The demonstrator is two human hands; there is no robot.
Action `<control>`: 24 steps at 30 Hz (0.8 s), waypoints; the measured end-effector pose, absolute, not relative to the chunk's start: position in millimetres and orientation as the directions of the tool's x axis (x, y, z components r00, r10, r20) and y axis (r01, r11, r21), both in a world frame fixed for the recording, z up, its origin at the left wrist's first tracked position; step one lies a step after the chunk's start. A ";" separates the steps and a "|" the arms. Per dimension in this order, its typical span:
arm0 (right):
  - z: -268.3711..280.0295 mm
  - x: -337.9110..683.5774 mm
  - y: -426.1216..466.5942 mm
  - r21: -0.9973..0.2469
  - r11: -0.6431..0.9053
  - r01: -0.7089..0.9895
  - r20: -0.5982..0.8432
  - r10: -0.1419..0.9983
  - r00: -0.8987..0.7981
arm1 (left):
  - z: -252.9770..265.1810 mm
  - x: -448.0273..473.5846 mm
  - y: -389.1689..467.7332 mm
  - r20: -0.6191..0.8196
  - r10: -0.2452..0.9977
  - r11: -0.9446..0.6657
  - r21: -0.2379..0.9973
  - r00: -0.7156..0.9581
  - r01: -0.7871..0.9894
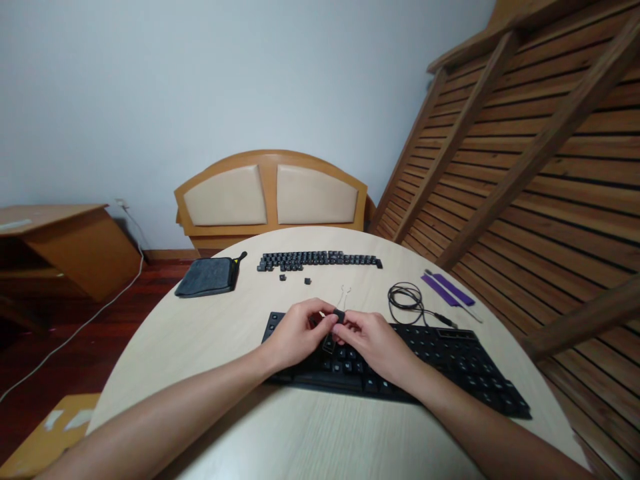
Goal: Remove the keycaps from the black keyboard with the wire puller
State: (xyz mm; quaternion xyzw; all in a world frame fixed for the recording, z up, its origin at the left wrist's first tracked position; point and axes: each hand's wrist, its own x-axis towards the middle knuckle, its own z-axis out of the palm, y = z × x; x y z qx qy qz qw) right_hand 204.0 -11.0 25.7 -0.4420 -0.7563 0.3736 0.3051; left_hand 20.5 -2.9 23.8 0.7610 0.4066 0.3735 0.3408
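Observation:
My left hand [303,331] and my right hand [373,340] meet above a black keyboard [450,360]. The fingers of both are closed in a pinch on the small black handle of a wire keycap puller [339,314]. Its two thin wire prongs point away from me over the table. Whether a keycap is also between my fingertips, I cannot tell. Some sockets on the keyboard under my hands lack caps, and my hands hide part of it. Removed black keycaps [320,259] lie in rows beyond, with two loose keycaps [307,281] nearer to me.
A dark grey cloth [206,277] lies folded at the left of the round table [200,373]. To the right are a coiled black cable [407,297] and purple strips [447,289] with a thin metal rod. Wooden slats [540,153] lean close along the right side.

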 end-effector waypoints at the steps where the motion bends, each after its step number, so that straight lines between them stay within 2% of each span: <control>1: 27.8 203.1 -12.1 -0.812 0.349 0.468 0.134 0.892 -0.432 | 22.5 19.5 -6.6 0.292 0.879 -0.423 0.842 0.377 0.335; 6: 43.1 217.3 -12.0 -0.632 0.549 0.548 0.130 0.771 -0.623 | 12.4 6.3 -7.5 0.228 0.918 -0.293 0.941 0.324 0.168; 10: 41.0 238.8 -9.0 -0.525 0.547 0.652 -0.050 0.745 -0.665 | 12.9 -0.6 -5.5 0.191 0.945 -0.229 0.966 0.268 0.121; 14: 24.4 242.2 -6.8 -0.557 0.530 0.640 -0.105 0.719 -0.687 | 15.4 -2.3 -4.4 0.203 0.946 -0.249 0.954 0.253 0.166; 24: 13.3 205.7 1.3 -0.578 0.593 0.561 0.012 0.694 -0.720 | 1.2 -13.1 -10.9 0.275 0.926 -0.348 0.888 0.259 0.302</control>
